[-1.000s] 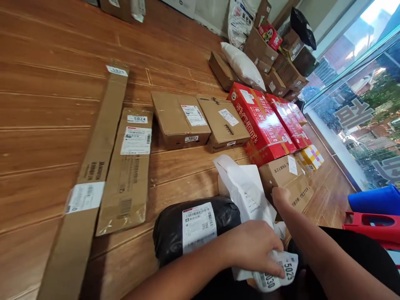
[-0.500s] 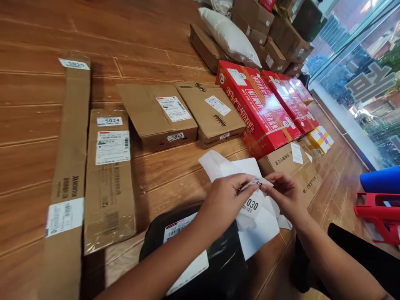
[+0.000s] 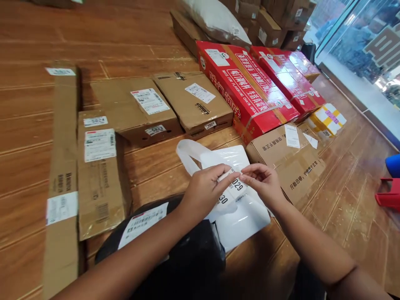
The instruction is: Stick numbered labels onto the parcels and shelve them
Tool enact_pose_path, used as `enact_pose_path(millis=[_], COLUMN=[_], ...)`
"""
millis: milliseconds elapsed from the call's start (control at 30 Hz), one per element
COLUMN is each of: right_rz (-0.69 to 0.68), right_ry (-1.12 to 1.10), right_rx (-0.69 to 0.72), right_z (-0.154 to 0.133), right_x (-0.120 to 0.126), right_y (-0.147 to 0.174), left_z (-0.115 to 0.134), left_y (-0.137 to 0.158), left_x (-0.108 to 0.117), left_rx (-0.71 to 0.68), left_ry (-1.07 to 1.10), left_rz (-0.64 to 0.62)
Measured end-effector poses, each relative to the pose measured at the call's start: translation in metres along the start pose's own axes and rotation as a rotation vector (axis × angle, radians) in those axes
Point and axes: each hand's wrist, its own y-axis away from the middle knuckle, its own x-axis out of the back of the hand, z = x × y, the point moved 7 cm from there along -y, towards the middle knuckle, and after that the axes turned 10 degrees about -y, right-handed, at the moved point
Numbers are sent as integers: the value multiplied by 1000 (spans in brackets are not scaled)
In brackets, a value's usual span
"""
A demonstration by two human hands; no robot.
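Observation:
Between my hands is a strip of white number labels (image 3: 236, 188), printed "029" and "30" where the digits show. My left hand (image 3: 203, 187) is closed on the strip's left side, thumb on top. At its upper edge the thumb and forefinger of my right hand (image 3: 264, 183) pinch the same strip. A curl of pale backing paper (image 3: 187, 155) loops out to the left. Under the strip lies a white plastic mailer (image 3: 240, 227). Below my left forearm is a black wrapped parcel (image 3: 190, 246) with a white shipping label (image 3: 142, 225).
Cardboard boxes (image 3: 193, 104) with number stickers lie in a row on the wooden floor (image 3: 150, 166). Red cartons (image 3: 246, 87), a brown carton (image 3: 287, 162) and a yellow-and-white box (image 3: 328, 118) sit to the right. A white sack (image 3: 215, 21) and stacked boxes stand behind; a red plastic object (image 3: 387, 193) is at far right.
The view has shifted, so the parcels sit differently in it. The label strip has turned and unfolded between my fingers, now showing "029". Both hands still hold it.

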Motion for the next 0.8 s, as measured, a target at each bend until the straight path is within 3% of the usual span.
enact_pose_path(millis=[167,300,433,667,800], right_rz=[-16,51,202,133,371], right_ry=[-1,133,206,309,292], right_rx=[-38,31,210,393,346], right_z=[10,24,24,26,26], right_x=[10,26,53,64,98], right_y=[32,60,84,106,100], left_z=[20,24,15,-1,-4], left_y=[34,59,67,72,74], left_x=[-9,-25,-51,-82,-90], left_rx=[-20,21,86,220,237], left_ry=[28,61,204,237,238], left_rz=[72,128,23,-53,-253])
